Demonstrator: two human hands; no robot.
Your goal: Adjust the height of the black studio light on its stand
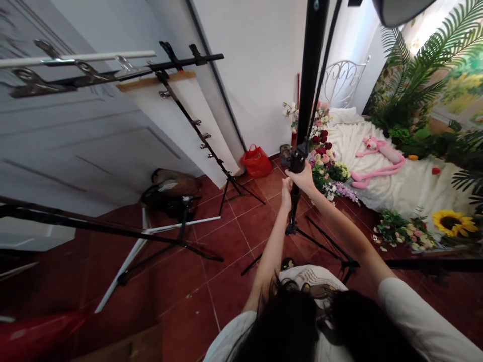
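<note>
A tall black light stand pole (308,75) rises through the middle of the view on a tripod base (302,241) standing on the floor. My right hand (302,178) wraps the pole just below a black clamp collar (299,160). My left hand (287,193) closes on the same pole a little lower, against the right hand. A black cable (325,65) runs up alongside the pole. At the top right, the rim of a lamp head or reflector (403,10) enters the view, only partly visible.
Another black stand (169,241) with a white pole stands to the left, and a rail with metal clips (113,65) crosses the upper left in front of a white door. To the right lie a white-draped bed (400,171), a pink plush toy (377,161), flowers and fern plants.
</note>
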